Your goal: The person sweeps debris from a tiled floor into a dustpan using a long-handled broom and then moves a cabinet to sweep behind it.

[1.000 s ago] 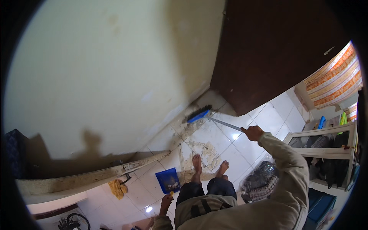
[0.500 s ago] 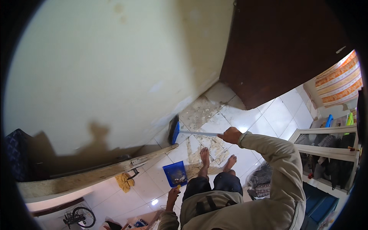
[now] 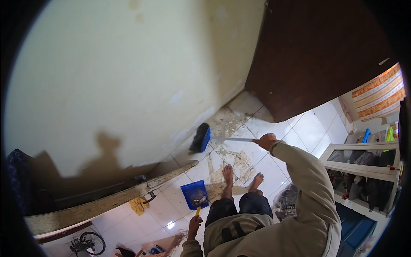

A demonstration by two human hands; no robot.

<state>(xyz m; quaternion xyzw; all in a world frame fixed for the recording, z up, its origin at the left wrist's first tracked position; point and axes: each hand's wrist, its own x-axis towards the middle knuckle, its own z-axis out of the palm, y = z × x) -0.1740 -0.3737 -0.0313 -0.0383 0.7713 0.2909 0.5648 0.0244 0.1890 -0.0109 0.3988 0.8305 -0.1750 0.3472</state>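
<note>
Broom in one hand, dustpan in the other, we stand barefoot on a white tiled floor beside a pale wall. Our right hand grasps the gray handle of the broom, the arm stretched out in front of us. The broom's blue head is near the foot of the wall, to the left of that hand, its dark bristles turned toward the wall; they are blurred, and we cannot tell whether they touch the tiles.

Our left hand, low in the view, is curled around the yellow handle of a blue dustpan. The dustpan, just left of our feet, carries loose debris. Grayish dirt marks the tiles along the wall, and tan stains spread in front of our toes.

A yellow cloth lies to the left, by a long worn board. A dark brown panel looms at upper right, above a white-framed cabinet.
</note>
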